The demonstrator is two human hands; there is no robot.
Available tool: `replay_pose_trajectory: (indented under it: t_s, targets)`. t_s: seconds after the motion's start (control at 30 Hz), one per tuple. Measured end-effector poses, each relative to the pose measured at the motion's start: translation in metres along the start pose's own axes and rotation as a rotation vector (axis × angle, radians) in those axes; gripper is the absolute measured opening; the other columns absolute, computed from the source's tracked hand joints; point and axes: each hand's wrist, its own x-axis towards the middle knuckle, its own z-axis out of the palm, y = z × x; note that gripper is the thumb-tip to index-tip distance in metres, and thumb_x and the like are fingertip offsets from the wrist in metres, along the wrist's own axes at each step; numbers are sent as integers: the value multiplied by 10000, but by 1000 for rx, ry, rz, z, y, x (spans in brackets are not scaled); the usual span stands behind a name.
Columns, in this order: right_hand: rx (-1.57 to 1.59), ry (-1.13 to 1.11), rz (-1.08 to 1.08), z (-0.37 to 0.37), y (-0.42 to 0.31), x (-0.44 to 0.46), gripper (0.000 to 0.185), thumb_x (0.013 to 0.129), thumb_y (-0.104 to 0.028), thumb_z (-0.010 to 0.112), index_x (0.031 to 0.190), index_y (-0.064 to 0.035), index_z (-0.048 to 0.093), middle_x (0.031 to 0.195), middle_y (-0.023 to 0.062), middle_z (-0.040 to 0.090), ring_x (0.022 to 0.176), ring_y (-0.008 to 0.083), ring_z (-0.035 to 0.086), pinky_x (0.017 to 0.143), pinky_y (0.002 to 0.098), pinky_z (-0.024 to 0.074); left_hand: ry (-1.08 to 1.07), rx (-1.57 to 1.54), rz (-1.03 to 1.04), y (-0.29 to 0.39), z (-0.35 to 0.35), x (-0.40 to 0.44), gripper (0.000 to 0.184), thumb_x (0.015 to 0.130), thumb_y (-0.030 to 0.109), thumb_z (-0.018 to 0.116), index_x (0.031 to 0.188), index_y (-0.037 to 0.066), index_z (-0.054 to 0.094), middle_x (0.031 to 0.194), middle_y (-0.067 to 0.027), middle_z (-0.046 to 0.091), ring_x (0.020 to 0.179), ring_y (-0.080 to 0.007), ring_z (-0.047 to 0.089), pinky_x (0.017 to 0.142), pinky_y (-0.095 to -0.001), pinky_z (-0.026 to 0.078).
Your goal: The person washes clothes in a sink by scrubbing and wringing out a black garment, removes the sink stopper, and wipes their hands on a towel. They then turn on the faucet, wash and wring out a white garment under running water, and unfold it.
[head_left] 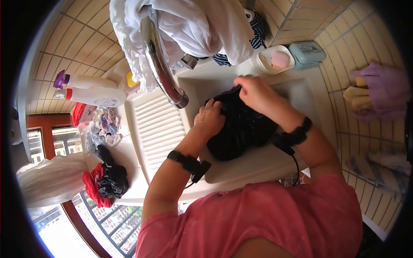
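A dark, wet-looking black garment (236, 133) lies bunched in the basin of the white sink (301, 92). My left hand (209, 117) is closed on the garment's left edge, its fingers curled over the cloth. My right hand (257, 92) is closed at the garment's upper edge, thumb and fingers pinched on the fabric. The curved chrome faucet (157, 60) hangs left of the basin, just above my left hand. No water shows running from it. The garment's exact kind cannot be made out.
White cloth (206, 30) is heaped over the faucet's base. A ribbed washboard (157, 124) adjoins the basin's left. Detergent bottles (94, 96) and plastic bags (51, 176) stand further left. A soap dish (275, 60) and a blue-grey box (307, 53) sit at the back right.
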Motion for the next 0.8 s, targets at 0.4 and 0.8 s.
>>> replay_pose_trajectory:
  t_s: [0.4, 0.8]
  targets:
    - [-358, -499, 232, 149, 72, -20, 646, 889, -284, 701, 1490, -177, 491, 1564, 281, 290, 1249, 468, 464, 939, 483, 554, -126, 203, -233, -33, 79, 70, 924, 887, 549, 705, 1597, 130, 288, 1640, -207, 260, 1490, -394, 308, 1192, -504, 302]
    - [-231, -417, 111, 146, 96, -2, 246, 842, -91, 663, 1082, -42, 667, 1246, 222, 530, 1059, 460, 575, 909, 505, 526, -140, 76, -298, -47, 63, 86, 624, 782, 236, 839, 1293, 49, 535, 1355, -228, 550, 1264, -397, 549, 1064, -466, 484]
